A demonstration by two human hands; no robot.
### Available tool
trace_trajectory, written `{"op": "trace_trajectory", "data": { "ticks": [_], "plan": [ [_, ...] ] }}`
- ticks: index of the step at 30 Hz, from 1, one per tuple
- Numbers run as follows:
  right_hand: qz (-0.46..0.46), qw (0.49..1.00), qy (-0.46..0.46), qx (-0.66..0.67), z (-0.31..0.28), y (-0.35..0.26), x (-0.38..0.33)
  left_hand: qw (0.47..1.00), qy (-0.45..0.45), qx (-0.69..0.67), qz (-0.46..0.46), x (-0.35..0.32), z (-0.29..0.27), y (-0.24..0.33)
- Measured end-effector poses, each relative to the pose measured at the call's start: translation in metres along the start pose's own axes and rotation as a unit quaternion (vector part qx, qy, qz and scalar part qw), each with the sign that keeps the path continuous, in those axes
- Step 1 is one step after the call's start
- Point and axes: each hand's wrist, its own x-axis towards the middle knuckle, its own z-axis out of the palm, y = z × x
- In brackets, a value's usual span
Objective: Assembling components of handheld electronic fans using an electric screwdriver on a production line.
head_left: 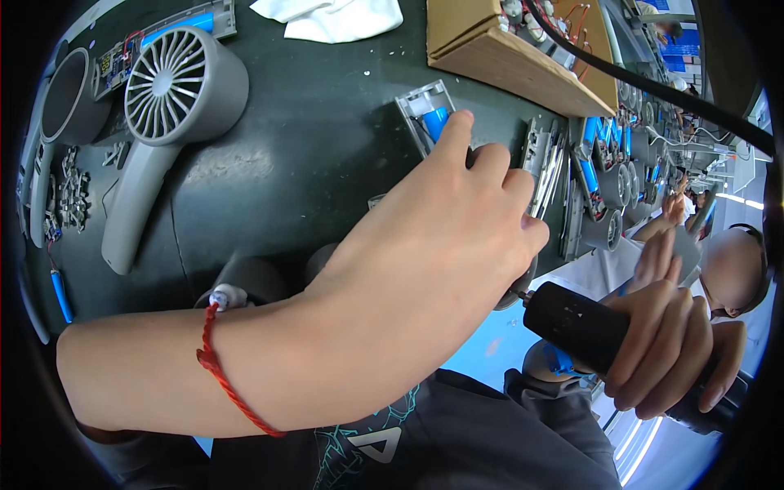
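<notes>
My left hand [457, 212] reaches across from the left, fingers curled over a grey fan housing [411, 110] lying on the dark bench. A blue battery [436, 122] shows in the housing's far end; the hand covers most of the rest. In my right hand [674, 351] is a black electric screwdriver [576, 327], lying almost level with its bit pointing left. The bit's tip is close to the near end of the housing, below my left fingers. Whether it touches a screw is hidden.
A grey handheld fan [188, 90] lies at the left near loose screws [75, 192]. White cloth [335, 18] and a cardboard box [523, 61] of parts are at the back. A black cable [653, 86] crosses the upper right. Beyond more fan housings [612, 184], a co-worker's hand [657, 257] shows.
</notes>
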Motion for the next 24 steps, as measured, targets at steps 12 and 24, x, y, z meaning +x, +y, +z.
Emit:
{"op": "trace_trajectory", "data": {
  "ticks": [12,24],
  "plan": [
    [-0.023,0.999,-0.002,-0.022,0.0,0.0,-0.003,1.0,0.003,-0.01,-0.004,0.003,0.001,0.001],
    [0.033,0.997,-0.048,0.05,-0.003,0.011,0.007,1.0,-0.005,0.024,-0.001,0.003,-0.001,0.003]
  ]
}}
